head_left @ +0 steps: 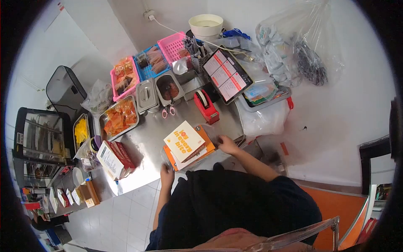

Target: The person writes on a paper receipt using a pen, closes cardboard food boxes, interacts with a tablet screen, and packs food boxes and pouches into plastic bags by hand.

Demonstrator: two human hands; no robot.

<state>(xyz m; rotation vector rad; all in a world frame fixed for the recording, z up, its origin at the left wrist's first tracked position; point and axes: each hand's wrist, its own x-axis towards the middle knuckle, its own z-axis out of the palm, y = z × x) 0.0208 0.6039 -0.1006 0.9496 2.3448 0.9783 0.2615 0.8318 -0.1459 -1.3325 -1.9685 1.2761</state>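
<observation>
A white box (184,141) with yellow and orange lettering lies tilted on top of an orange box (208,136) near the front edge of the steel counter. Clear film seems to show beside the boxes. My left hand (167,175) is closed at the near left corner of the stack, its fingertips partly hidden. At the right side of the orange box, my right hand (228,145) has its fingers bent together; what they pinch is too small to tell. Behind the boxes stands a red tape dispenser (206,107).
A tablet (228,75) leans at the back right. Along the back are a tray of orange packets (119,117), steel containers (170,87) and a blue basket (152,63). Red and white cartons (115,160) stand left, pink-handled scissors (168,111) behind the boxes.
</observation>
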